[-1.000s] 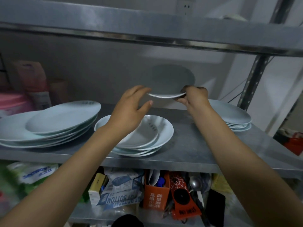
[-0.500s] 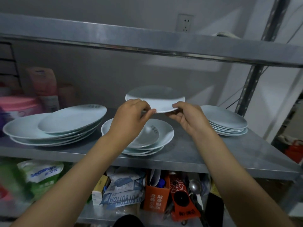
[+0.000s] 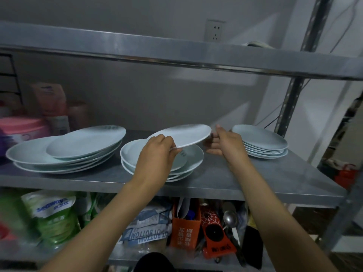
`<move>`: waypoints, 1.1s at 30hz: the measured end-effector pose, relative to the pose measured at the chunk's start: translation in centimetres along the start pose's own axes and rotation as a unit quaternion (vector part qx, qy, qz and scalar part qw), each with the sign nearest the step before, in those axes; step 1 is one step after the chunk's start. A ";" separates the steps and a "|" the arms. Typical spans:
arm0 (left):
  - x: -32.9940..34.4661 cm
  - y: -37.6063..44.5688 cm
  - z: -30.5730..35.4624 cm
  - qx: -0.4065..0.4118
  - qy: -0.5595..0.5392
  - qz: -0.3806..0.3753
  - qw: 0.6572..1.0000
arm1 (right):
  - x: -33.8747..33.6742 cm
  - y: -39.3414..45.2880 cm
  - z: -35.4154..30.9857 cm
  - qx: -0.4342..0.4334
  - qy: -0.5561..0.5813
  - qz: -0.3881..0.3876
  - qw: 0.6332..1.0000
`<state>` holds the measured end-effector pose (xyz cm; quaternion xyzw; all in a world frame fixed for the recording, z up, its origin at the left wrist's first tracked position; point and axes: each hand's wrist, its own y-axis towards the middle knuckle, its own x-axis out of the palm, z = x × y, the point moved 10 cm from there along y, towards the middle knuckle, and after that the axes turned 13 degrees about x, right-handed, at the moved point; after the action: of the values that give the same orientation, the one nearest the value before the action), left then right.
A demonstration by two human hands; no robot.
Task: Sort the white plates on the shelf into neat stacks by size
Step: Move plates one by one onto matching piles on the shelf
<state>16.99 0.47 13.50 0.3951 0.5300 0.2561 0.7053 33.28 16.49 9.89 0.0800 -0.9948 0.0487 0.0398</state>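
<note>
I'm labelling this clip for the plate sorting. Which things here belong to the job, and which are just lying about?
Part of the job:
- held plate, left hand gripping it, right hand at its rim
- large plate stack
- middle plate stack
- small plate stack

Just lying about:
- pink tub
- green bag
- orange box
- wall socket

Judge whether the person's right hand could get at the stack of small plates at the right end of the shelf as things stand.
Probably yes. The right hand is just left of the small plate stack with bare shelf between them; it seems barely touching the held plate, which the left hand grips.
</note>
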 end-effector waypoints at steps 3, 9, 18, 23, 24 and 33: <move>0.8 -0.7 -0.1 -0.001 0.016 -0.030 0.999 | -2.9 0.6 0.1 -0.069 -0.101 0.119 0.985; 2.6 -2.1 0.3 -0.004 0.039 -0.084 0.996 | -4.2 0.4 1.0 -0.109 -0.201 0.164 0.960; 3.3 -3.5 0.0 -0.011 0.035 -0.106 0.994 | -5.0 0.5 2.1 -0.102 -0.187 0.165 0.963; 3.0 -3.0 0.6 0.009 0.090 -0.130 0.987 | -5.9 0.0 1.8 -0.116 -0.182 0.158 0.964; 2.9 -2.8 0.9 0.017 0.107 -0.135 0.985 | -6.1 -0.1 1.7 -0.122 -0.180 0.160 0.963; 2.6 -0.8 4.2 0.062 0.088 -0.066 0.992 | -10.0 -1.0 -0.6 -0.221 -0.238 0.262 0.909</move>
<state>21.68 0.82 11.94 0.3783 0.6300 0.2089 0.6453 43.35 17.14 9.73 -0.1847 -0.9453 -0.1845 -0.1958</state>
